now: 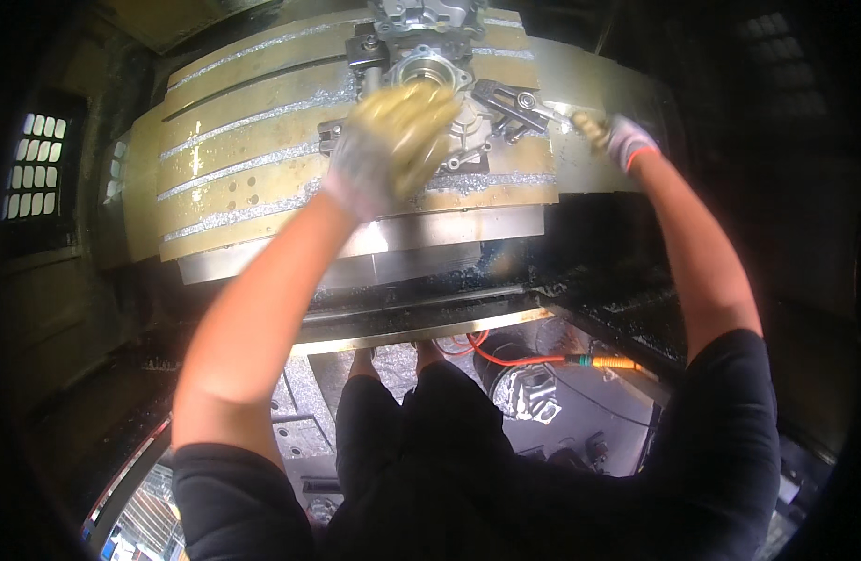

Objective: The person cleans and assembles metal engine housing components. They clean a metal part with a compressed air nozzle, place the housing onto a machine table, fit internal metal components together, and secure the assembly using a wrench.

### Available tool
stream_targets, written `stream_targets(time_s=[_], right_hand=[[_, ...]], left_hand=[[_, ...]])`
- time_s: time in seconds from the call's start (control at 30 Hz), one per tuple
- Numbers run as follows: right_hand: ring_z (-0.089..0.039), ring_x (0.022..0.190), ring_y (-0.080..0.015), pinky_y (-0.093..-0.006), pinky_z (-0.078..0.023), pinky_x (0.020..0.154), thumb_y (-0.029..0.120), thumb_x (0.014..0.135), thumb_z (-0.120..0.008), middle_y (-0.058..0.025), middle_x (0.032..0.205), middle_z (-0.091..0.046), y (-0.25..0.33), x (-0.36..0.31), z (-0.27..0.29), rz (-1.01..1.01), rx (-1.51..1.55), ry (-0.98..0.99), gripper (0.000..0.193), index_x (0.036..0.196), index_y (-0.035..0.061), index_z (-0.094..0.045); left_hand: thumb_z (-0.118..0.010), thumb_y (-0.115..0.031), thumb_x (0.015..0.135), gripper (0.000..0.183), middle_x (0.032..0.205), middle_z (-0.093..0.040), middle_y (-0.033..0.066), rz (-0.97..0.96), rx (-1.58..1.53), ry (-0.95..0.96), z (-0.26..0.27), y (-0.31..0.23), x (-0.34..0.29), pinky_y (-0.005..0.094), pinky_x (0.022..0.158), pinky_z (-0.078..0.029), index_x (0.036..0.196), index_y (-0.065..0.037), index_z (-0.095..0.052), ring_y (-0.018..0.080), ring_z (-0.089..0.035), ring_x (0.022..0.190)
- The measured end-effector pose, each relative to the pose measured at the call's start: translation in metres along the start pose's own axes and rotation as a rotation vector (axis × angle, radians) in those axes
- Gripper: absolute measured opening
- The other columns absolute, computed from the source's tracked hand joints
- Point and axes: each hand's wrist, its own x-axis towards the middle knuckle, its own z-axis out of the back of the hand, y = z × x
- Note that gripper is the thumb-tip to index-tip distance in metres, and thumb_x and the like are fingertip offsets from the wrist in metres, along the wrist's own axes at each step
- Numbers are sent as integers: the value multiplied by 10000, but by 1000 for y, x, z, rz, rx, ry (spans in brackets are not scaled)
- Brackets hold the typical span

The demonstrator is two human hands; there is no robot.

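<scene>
A metal casting (470,131) with a round bore lies on the slotted machine table (262,140). Over the casting's left side is my left hand (393,140), in a yellow-and-grey glove. Motion smears its fingers, so its grip cannot be made out. My right hand (610,137), gloved alike, is closed around the outer end of a wrench (557,116). The wrench reaches left to the bolt of a dark clamp (519,101) at the casting's right side. Another clamp (367,51) stands to the left of the bore.
A second casting (426,14) is at the far edge. Metal chips fill the table's slots. In front runs a metal sill (421,331). Below it, an orange hose (514,359) and a bin with metal castings (531,393) stand near my legs. Dark enclosure walls flank both sides.
</scene>
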Motion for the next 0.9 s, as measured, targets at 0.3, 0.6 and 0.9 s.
stream_targets(time_s=[0.3,0.6,0.9], right_hand=[[-496,515,-190,-386,-451,487,346,1112,-418,11,622,-473,70,-137,-111,-138,1557,413,338,913,111,-557],[-455,475,-161,-341,-422,443,415,1090,-454,40,562,-408,238,-127,-134,-516,2055,25,398,784,171,-526],[-531,540,-186,-361,-484,516,368,1068,-454,4,637,-439,201,-80,-194,263,1683,-206,304,1013,90,-564]], left_hand=[[-640,-17,904,273,1174,-716,220,1059,-152,67,137,-152,-361,460,1021,-515,1170,-20,-701,398,-676,1099],[-640,-66,941,225,1144,-738,202,1541,-339,112,136,-225,-458,404,1023,-516,1136,-1,-732,326,-697,1112],[-663,-52,934,213,1189,-735,171,1224,-362,268,110,-184,-304,370,993,-535,1130,-16,-741,302,-698,1134]])
